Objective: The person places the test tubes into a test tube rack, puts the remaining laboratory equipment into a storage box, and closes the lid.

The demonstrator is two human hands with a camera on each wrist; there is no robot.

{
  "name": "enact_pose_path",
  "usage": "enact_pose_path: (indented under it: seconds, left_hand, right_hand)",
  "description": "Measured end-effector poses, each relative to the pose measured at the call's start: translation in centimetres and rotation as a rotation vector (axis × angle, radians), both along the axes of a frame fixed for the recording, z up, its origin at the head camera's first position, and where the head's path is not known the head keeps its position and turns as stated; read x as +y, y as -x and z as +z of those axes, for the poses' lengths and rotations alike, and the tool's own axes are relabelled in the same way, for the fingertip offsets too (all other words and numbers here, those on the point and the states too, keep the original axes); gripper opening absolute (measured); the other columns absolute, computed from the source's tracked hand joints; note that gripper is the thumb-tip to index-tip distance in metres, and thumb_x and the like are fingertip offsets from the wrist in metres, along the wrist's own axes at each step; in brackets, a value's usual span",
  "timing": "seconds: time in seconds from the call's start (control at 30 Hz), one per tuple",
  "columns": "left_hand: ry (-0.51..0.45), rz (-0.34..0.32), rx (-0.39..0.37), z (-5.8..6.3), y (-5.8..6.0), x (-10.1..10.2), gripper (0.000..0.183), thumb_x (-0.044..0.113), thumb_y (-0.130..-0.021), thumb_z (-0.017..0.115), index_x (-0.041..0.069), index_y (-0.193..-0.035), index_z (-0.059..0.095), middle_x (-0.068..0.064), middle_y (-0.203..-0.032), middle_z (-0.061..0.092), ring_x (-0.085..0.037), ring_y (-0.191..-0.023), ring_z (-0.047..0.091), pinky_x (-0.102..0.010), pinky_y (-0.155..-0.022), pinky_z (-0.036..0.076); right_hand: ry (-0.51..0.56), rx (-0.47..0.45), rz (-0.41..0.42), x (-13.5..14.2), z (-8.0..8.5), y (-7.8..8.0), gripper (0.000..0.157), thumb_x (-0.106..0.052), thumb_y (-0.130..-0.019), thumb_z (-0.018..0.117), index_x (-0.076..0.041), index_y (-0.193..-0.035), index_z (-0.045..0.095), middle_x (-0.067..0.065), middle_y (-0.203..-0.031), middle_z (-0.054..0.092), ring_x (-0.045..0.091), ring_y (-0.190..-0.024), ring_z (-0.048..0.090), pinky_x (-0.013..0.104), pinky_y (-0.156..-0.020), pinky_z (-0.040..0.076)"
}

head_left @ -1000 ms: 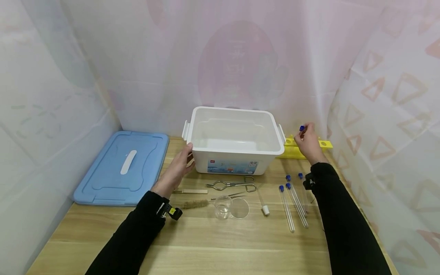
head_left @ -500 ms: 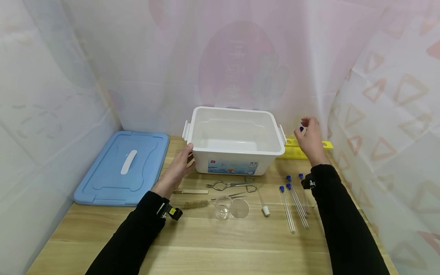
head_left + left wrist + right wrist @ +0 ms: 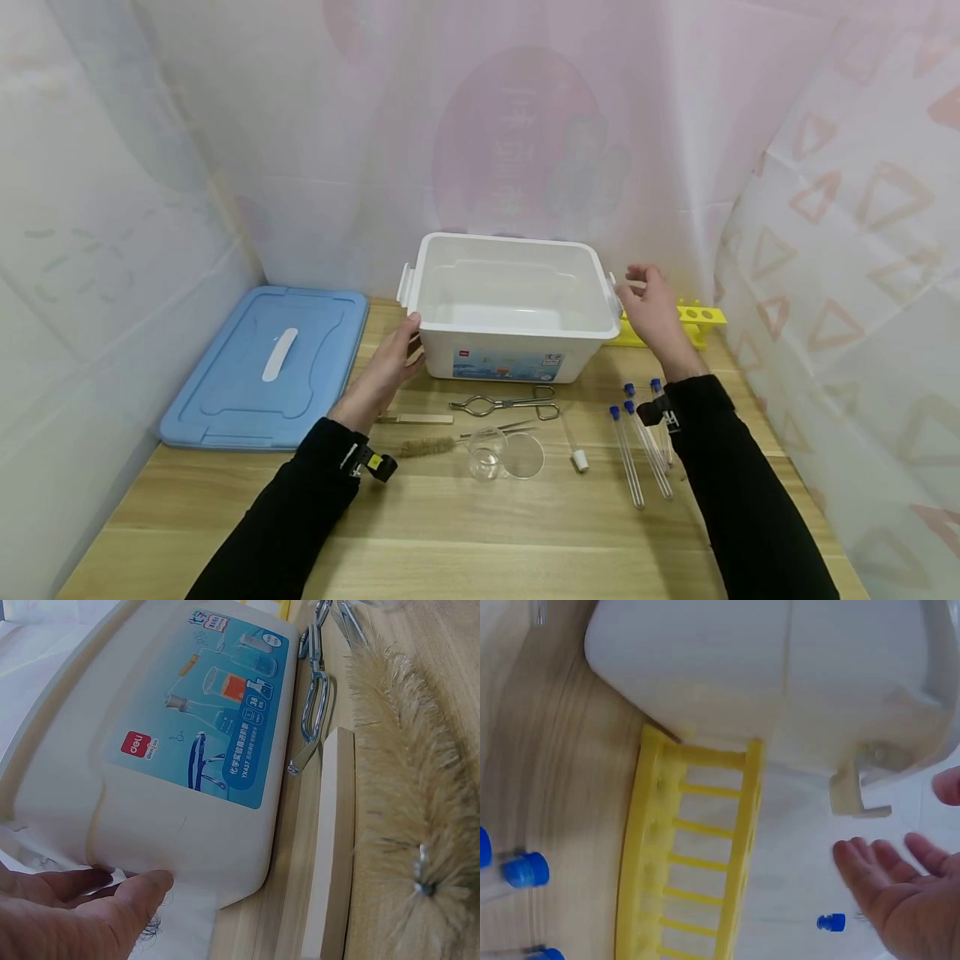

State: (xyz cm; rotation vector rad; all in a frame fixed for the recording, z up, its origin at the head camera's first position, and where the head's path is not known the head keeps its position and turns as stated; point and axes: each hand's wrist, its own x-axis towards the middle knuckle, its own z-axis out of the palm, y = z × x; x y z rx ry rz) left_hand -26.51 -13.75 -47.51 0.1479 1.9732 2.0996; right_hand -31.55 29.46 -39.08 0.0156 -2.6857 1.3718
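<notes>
My left hand [image 3: 386,371] rests against the near left corner of a white plastic storage box [image 3: 498,327], its digits touching the outer wall in the left wrist view. My right hand [image 3: 654,310] is beside the box's right latch [image 3: 861,793], apart from it, fingers spread with nothing between them. A yellow test tube rack [image 3: 702,315] stands behind that hand, partly hidden. Above the rack, a blue cap [image 3: 831,922] shows in the right wrist view; the tube below is hard to make out. Several blue-capped test tubes [image 3: 627,458] lie on the table near my right wrist.
In front of the box lie crucible tongs [image 3: 510,403], a wooden stick-like piece [image 3: 420,418], a bristle brush [image 3: 427,446], a beaker [image 3: 486,458], a round glass dish [image 3: 523,455] and a white-ended dropper [image 3: 579,458]. A blue lid [image 3: 247,375] lies at left; curtains surround the table.
My right hand has let go of the blue-capped tube at the rack, opened, and moved left towards the box's latch. My left hand has stayed at the box corner.
</notes>
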Motion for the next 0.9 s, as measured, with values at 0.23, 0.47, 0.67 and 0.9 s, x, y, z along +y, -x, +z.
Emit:
enact_pose_path:
  seconds: [0.23,0.47,0.67,0.9]
  left_hand:
    - [0.012,-0.003,0.003,-0.1,0.0,-0.1,0.086,0.061,-0.126,0.031,0.008,-0.19,0.006,-0.025,-0.198,-0.001,-0.045,-0.186,0.003,-0.061,-0.15,0.018]
    - [0.015,0.005,-0.008,0.1,-0.1,-0.2,0.084,0.06,-0.127,0.031,0.013,-0.191,0.003,-0.024,-0.198,-0.002,-0.045,-0.186,0.004,-0.061,-0.151,0.019]
    - [0.04,0.062,-0.026,0.5,-0.5,-0.8,0.084,0.059,-0.126,0.031,0.018,-0.191,-0.004,-0.021,-0.199,-0.007,-0.046,-0.187,0.001,-0.063,-0.152,0.016]
    - [0.046,0.107,0.063,0.4,-0.3,-1.7,0.084,0.051,-0.123,0.041,0.023,-0.189,-0.002,-0.022,-0.196,0.006,-0.048,-0.184,0.008,-0.079,-0.147,0.008]
  right_hand:
    - [0.252,-0.309,0.064,-0.7,-0.7,-1.1,0.08,-0.045,-0.128,0.035,-0.002,-0.187,0.004,0.032,-0.191,0.02,0.051,-0.173,0.04,0.067,-0.139,0.045]
    - [0.432,-0.389,0.081,-1.3,-1.3,-1.1,0.075,-0.046,-0.129,0.025,-0.006,-0.188,0.001,0.027,-0.193,0.015,0.046,-0.173,0.041,0.068,-0.139,0.044]
    - [0.476,-0.4,0.101,-2.5,-1.5,-1.1,0.074,-0.046,-0.129,0.026,-0.007,-0.187,0.003,0.029,-0.192,0.02,0.045,-0.172,0.044,0.066,-0.138,0.045]
    - [0.531,-0.407,0.147,-4.5,-2.4,-0.8,0.072,-0.047,-0.129,0.027,-0.008,-0.186,0.008,0.027,-0.189,0.026,0.04,-0.162,0.052,0.063,-0.139,0.045]
